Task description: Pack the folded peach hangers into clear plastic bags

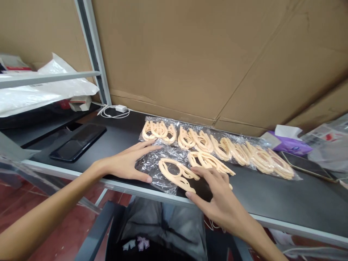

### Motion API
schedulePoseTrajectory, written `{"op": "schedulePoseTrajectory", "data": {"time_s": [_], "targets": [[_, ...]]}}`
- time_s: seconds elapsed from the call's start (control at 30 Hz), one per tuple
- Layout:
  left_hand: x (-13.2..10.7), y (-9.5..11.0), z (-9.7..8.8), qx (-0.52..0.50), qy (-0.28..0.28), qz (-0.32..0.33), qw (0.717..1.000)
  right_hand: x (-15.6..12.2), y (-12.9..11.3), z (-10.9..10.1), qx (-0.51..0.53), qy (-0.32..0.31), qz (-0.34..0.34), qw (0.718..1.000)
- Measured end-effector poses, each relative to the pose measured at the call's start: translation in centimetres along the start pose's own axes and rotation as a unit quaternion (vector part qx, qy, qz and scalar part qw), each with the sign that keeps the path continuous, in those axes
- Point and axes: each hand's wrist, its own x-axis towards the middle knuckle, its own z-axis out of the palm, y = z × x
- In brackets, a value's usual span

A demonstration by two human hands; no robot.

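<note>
My left hand [127, 161] lies with fingers and thumb spread at the left side of a clear plastic bag [152, 165], touching it. A flat beige piece with looped cut-outs [170, 175] reaches over the bag; I cannot tell how much of it is inside. My right hand [217, 192] has its thumb at the near edge of this piece and its fingertips at the far edge, gripping its right end. Just beyond those fingers rest more beige looped pieces [209, 161], partly covered by the hand.
Several clear bags of beige pieces [201, 139] line the back of the black shelf [274, 199]. A dark phone [78, 142] and a white charger with cable [121, 108] sit to the left. At the right are a purple tissue pack [292, 145] and another dark device [307, 165].
</note>
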Motion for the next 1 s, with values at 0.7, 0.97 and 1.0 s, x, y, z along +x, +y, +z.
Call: {"op": "schedulePoseTrajectory", "data": {"time_s": [0.7,0.97,1.0], "targets": [[0.2,-0.3,0.6,-0.028,0.045,0.018,0.998,1.0,-0.3,1.5,0.189,0.146,-0.013,0.971],[0.3,-0.4,0.5,-0.043,0.074,0.040,0.996,4.5,-2.5,3.8,0.164,0.147,-0.077,0.972],[0.3,-0.4,0.5,-0.046,0.077,0.042,0.995,4.7,-2.6,3.9,0.167,0.144,-0.078,0.972]]}}
